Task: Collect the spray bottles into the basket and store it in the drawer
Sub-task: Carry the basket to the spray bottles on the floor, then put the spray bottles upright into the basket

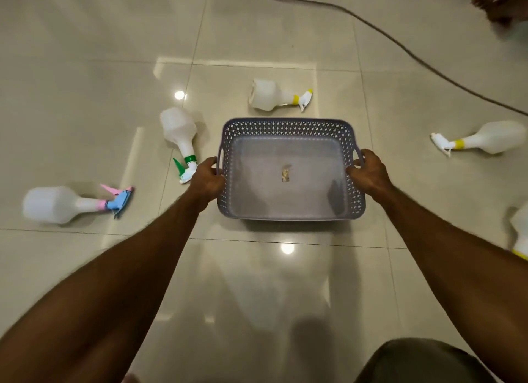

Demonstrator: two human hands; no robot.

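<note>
A grey perforated basket (288,126) sits low over the tiled floor, with only a small sticker inside it. My left hand (206,179) grips its left handle and my right hand (368,173) grips its right handle. Several white spray bottles lie on their sides around it: one with a pink and blue nozzle (57,204) at far left, a green-nozzled one (179,131) just left of the basket, a yellow-collared one (268,96) behind it, another yellow-collared one (491,136) at right, and one cut off at the right edge (521,234).
A dark cable (400,44) runs across the glossy beige floor from top centre to the right edge. Another person's foot (497,5) shows at the top right corner. My knee (423,362) is at the bottom right.
</note>
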